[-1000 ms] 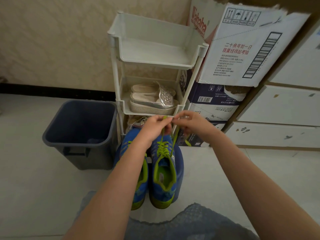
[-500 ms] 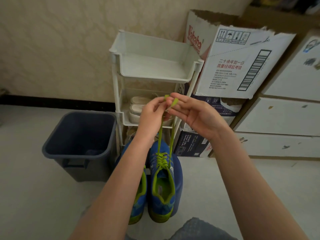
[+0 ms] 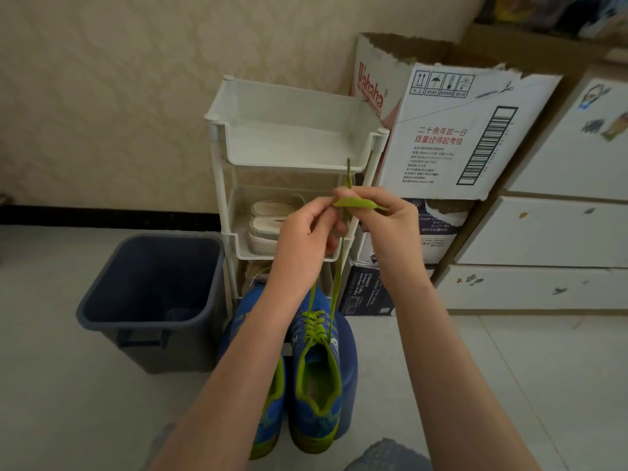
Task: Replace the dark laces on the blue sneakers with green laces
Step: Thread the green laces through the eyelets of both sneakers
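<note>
Two blue sneakers with green trim stand side by side on a blue stool (image 3: 350,362). The right sneaker (image 3: 316,385) carries a green lace (image 3: 314,326) crisscrossed through its eyelets. Both lace ends run taut upward to my hands, held high in front of the rack. My left hand (image 3: 306,232) pinches one strand. My right hand (image 3: 387,226) pinches the other, with a lace tip sticking up above my fingers. The left sneaker (image 3: 268,413) is mostly hidden behind my left forearm. No dark laces are visible.
A white tiered plastic rack (image 3: 292,144) stands behind the sneakers, with pale shoes (image 3: 268,219) on its middle shelf. A dark blue bin (image 3: 149,294) sits on the floor at left. Cardboard boxes (image 3: 452,137) and white drawers (image 3: 550,232) fill the right.
Both hands have risen from just above the sneaker's toe to rack-shelf height, drawing the green lace ends up taut. The camera view has tilted upward.
</note>
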Available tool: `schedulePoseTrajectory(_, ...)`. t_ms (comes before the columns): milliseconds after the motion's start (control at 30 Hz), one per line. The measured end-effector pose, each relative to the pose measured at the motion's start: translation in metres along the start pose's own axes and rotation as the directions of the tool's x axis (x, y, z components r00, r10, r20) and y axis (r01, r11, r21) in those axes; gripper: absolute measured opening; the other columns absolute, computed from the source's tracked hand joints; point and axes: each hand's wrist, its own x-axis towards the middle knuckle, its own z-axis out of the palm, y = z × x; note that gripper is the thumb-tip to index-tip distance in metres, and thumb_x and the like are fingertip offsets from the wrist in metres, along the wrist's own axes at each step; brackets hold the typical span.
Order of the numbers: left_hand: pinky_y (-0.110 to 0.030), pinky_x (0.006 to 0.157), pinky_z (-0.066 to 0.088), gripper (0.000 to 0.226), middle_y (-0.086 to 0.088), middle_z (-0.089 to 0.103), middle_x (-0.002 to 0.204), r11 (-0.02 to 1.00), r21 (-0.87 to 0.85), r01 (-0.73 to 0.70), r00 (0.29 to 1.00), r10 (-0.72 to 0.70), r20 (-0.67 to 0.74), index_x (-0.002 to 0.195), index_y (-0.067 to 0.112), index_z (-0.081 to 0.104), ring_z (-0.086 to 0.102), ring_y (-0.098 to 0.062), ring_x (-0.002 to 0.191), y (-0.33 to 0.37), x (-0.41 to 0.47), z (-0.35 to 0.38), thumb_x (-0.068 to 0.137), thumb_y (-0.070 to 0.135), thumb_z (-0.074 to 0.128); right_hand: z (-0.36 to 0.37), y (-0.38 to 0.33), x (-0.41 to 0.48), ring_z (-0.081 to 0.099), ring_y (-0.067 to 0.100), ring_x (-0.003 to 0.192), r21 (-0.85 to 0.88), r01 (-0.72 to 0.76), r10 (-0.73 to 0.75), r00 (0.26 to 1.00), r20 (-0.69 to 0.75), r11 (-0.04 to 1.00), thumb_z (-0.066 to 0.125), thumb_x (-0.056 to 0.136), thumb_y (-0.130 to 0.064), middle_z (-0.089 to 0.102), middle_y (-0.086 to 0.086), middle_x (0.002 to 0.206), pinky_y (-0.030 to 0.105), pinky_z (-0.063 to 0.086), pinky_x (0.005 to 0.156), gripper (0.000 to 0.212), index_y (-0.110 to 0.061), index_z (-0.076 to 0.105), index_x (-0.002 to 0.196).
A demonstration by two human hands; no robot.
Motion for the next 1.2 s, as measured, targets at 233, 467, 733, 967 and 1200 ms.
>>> schedulePoseTrajectory(233, -0.018, 0.050, 0.048, 0.026, 0.003, 0.053, 0.061, 0.997, -0.053, 0.059, 0.995, -0.063, -0.075, 0.080, 0.017, 0.064, 0.051, -0.006, 0.052, 0.004, 0.000, -0.002, 0.098, 0.028, 0.048, 0.004, 0.008, -0.004, 0.064, 0.012, 0.090, 0.091, -0.026, 0.027, 1.000, -0.016, 0.996, 0.066, 0.086, -0.013, 0.069, 0.014, 0.098, 0.021, 0.050, 0.084, 0.021, -0.001, 0.071, 0.103)
schedulePoseTrajectory(467, -0.014, 0.049, 0.044, 0.025, 0.006, 0.068, 0.078, 0.955, -0.156, 0.251, 0.965, -0.260, -0.038, 0.084, 0.021, 0.068, 0.058, 0.000, 0.059, 0.013, -0.002, 0.000, 0.095, 0.036, 0.052, 0.005, 0.007, -0.003, 0.067, 0.015, 0.086, 0.220, -0.070, 0.062, 0.997, 0.043, 0.973, 0.066, 0.084, -0.009, 0.072, 0.008, 0.095, 0.025, 0.054, 0.077, 0.019, -0.003, 0.070, 0.101)
schedulePoseTrajectory(733, -0.019, 0.050, 0.048, 0.023, -0.004, 0.068, 0.086, 0.970, 0.011, 0.243, 0.953, -0.240, 0.184, 0.092, 0.017, 0.067, 0.063, -0.006, 0.057, 0.013, 0.004, -0.013, 0.098, 0.029, 0.048, 0.004, 0.009, 0.000, 0.066, 0.025, 0.079, 0.204, -0.167, 0.136, 0.978, 0.155, 0.965, 0.066, 0.079, -0.021, 0.071, 0.017, 0.100, 0.027, 0.051, 0.057, 0.027, 0.000, 0.069, 0.096)
schedulePoseTrajectory(967, -0.028, 0.082, 0.049, 0.015, 0.003, 0.068, 0.078, 0.903, 0.340, 0.263, 0.833, -0.390, 0.391, 0.099, 0.018, 0.067, 0.065, -0.011, 0.075, -0.038, -0.003, -0.012, 0.090, 0.028, 0.063, 0.002, 0.010, 0.003, 0.070, 0.022, 0.088, 0.192, -0.138, 0.139, 0.990, 0.008, 0.972, 0.062, 0.088, -0.011, 0.073, 0.012, 0.091, 0.030, 0.057, 0.084, 0.014, -0.002, 0.069, 0.097)
schedulePoseTrajectory(1200, -0.022, 0.078, 0.053, 0.016, -0.006, 0.073, 0.084, 0.847, 0.435, 0.304, 0.766, -0.489, 0.417, 0.092, 0.005, 0.073, 0.066, -0.013, 0.072, -0.091, -0.015, -0.013, 0.092, 0.016, 0.061, -0.008, 0.057, 0.008, 0.070, 0.028, 0.094, -0.012, -0.306, 0.306, 0.951, -0.036, 0.952, 0.060, 0.092, -0.018, 0.073, 0.013, 0.094, 0.041, 0.055, 0.090, 0.015, -0.010, 0.072, 0.088)
